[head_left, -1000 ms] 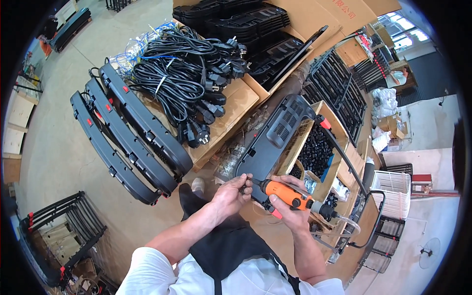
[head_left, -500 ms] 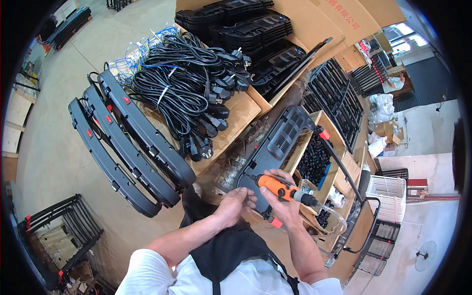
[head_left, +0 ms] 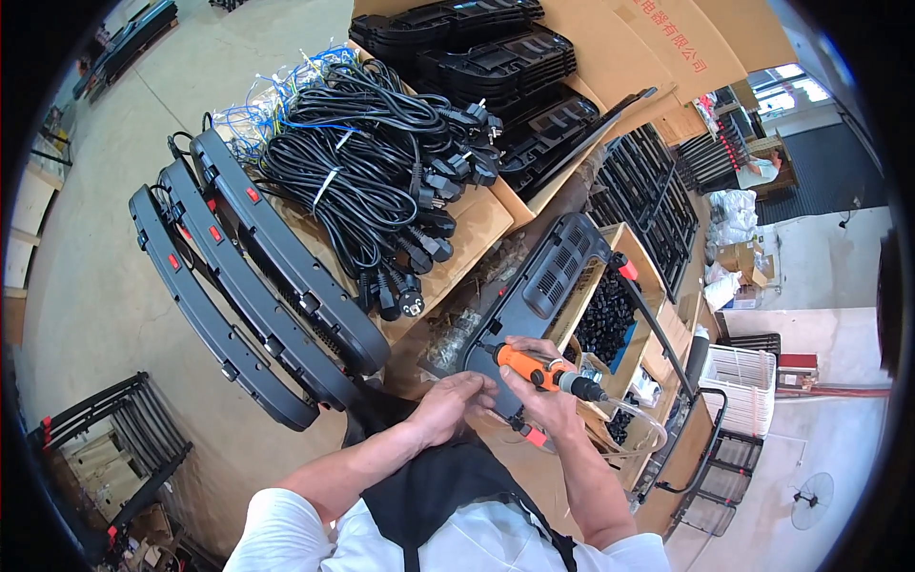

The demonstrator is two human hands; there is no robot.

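Note:
My right hand (head_left: 545,398) is wrapped around an orange electric-style screwdriver (head_left: 522,366) with a clear hose trailing from its rear end. Its bit points left, at the near end of a long black plastic housing (head_left: 515,322) with vent slots. Close below the tool tip is my left hand (head_left: 452,404), its fingers curled and pinched together over the housing's near corner. Whatever lies between those fingertips is too small or hidden to make out. Red-tipped black rails (head_left: 652,319) flank the housing.
Bundled black power cables (head_left: 334,181) lie on cardboard at the upper left, beside three upright dark housings (head_left: 253,296). A carton (head_left: 658,57) with stacked black panels stands behind. Wooden bins (head_left: 610,315) of small black parts are at the right.
The view has shifted slightly. The screwdriver's tip sits a little lower and more to the right, and my left fingers have curled in slightly. Both hands stay close to the housing.

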